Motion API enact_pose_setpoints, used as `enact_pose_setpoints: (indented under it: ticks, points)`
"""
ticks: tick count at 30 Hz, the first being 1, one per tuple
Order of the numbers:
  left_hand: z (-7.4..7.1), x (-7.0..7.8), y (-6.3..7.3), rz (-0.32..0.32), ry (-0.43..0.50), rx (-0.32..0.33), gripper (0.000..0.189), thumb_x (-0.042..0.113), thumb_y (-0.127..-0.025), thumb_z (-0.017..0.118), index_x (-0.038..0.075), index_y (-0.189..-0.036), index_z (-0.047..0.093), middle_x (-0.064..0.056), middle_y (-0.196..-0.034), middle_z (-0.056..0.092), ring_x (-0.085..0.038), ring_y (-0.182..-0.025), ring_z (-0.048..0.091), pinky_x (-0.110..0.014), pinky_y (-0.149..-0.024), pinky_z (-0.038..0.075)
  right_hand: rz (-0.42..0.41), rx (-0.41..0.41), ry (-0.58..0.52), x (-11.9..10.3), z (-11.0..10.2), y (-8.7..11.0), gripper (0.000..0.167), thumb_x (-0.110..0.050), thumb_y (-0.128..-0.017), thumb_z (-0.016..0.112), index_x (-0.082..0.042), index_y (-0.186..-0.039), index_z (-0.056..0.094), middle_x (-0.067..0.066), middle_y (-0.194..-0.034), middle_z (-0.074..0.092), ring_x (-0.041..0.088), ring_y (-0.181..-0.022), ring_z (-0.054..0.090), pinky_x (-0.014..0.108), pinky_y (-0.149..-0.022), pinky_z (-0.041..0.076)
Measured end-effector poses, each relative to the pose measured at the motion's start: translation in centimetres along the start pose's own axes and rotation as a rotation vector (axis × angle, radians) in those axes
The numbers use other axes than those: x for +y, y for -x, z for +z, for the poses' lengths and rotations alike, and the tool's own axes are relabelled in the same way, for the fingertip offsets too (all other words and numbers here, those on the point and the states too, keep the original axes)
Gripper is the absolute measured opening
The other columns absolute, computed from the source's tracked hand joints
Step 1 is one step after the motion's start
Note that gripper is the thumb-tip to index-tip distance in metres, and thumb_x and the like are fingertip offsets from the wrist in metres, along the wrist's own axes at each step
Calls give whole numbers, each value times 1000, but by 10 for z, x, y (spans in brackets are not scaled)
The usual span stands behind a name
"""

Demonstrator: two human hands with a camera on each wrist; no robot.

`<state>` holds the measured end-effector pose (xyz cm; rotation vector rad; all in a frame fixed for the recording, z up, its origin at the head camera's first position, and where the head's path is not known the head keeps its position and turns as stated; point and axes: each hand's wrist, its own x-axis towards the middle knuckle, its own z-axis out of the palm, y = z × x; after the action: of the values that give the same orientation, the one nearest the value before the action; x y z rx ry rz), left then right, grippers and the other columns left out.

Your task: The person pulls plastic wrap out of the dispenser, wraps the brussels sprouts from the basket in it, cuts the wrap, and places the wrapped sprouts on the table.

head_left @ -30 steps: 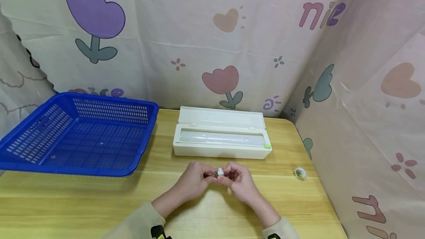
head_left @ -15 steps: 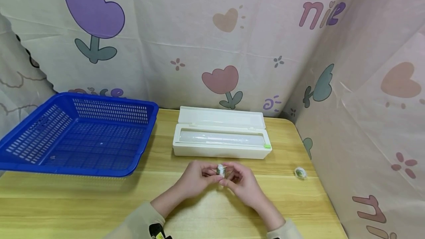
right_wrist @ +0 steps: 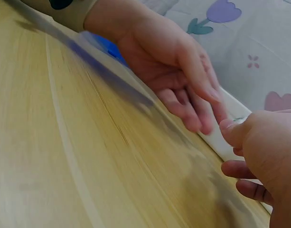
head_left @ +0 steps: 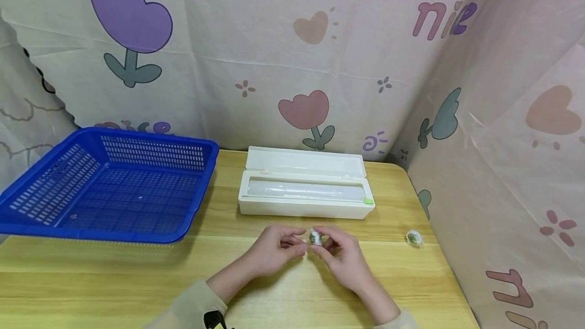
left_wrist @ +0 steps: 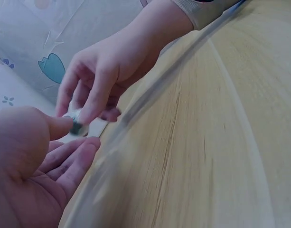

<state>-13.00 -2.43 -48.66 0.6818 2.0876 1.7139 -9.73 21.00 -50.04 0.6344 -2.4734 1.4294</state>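
Observation:
A small green-and-white bundle in clear wrap [head_left: 315, 236] is pinched between the thumb and fingers of my right hand [head_left: 346, 258]. Just left of it, my left hand [head_left: 274, 252] is loosely spread, its thumb and fingers apart. In the left wrist view, the bundle [left_wrist: 79, 127] shows below the right fingertips, close to the left thumb. Only a sliver of the bundle [right_wrist: 239, 120] shows in the right wrist view, behind the right thumb. A similar wrapped bundle [head_left: 414, 238] lies on the table near its right edge.
Behind the hands stands a long white cling film box [head_left: 306, 209], its lid [head_left: 306, 161] raised and a film roll [head_left: 306, 191] inside. A blue plastic basket [head_left: 207, 176] occupies the left of the wooden table [head_left: 292, 298]. Printed cloth [head_left: 219, 24] hangs at the back and right.
Both hands were holding the bundle together earlier. The left fingers have let go, and the right hand has drawn the bundle slightly to the right.

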Motion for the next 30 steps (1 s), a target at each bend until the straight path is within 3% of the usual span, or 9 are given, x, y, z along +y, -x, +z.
enact_pose_setpoints:
  ticks: [5, 14, 23, 30]
  points:
    - [-7, -6, 6, -8, -56, -9, 45, 19, -103, 73, -4, -140, 64, -9, -114, 77, -15, -101, 73, -27, -86, 59, 72, 34, 49, 3, -20, 13, 42, -3, -90, 83, -8, -131, 71, 0, -99, 74, 12, -71, 67, 29, -61, 59]
    - [-21, -6, 21, 47, -211, 6, 37, 22, -103, 73, 3, -134, 70, -2, -112, 77, -11, -100, 72, -31, -87, 58, 87, 121, 266, 15, -69, 41, 43, 5, -90, 81, -11, -129, 72, -3, -95, 72, 8, -68, 62, 26, -56, 55]
    - [-30, -2, 28, 31, -236, 22, 32, 20, -103, 73, 4, -130, 72, -2, -111, 77, -13, -98, 72, -31, -84, 58, 31, 268, 427, 30, -115, 69, 48, 15, -82, 82, -5, -125, 75, 4, -107, 72, 8, -71, 60, 15, -60, 50]
    - [-30, 0, 30, 38, -225, 26, 30, 19, -103, 73, 4, -129, 73, -1, -110, 76, -14, -97, 72, -31, -83, 58, 120, 360, 487, 41, -141, 90, 47, 20, -82, 80, -1, -124, 75, 9, -104, 70, 5, -68, 56, 13, -56, 45]
